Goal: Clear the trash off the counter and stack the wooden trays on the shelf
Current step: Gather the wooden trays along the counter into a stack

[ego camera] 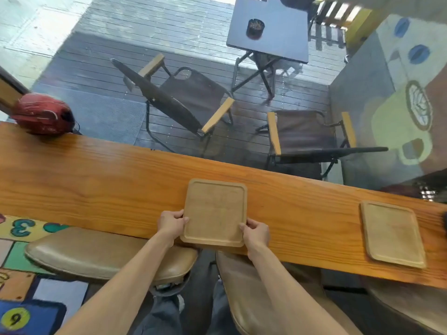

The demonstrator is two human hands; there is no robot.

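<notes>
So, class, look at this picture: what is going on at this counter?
A person stands at a long wooden counter and grips a square wooden tray by its near corners, left hand on one side, right hand on the other. A second wooden tray lies further right on the counter, untouched. A red helmet sits at the far left end.

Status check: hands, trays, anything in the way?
Left hand and right hand grip near tray by its sides. Second tray lies untouched on counter. Red helmet far left, clear.
</notes>
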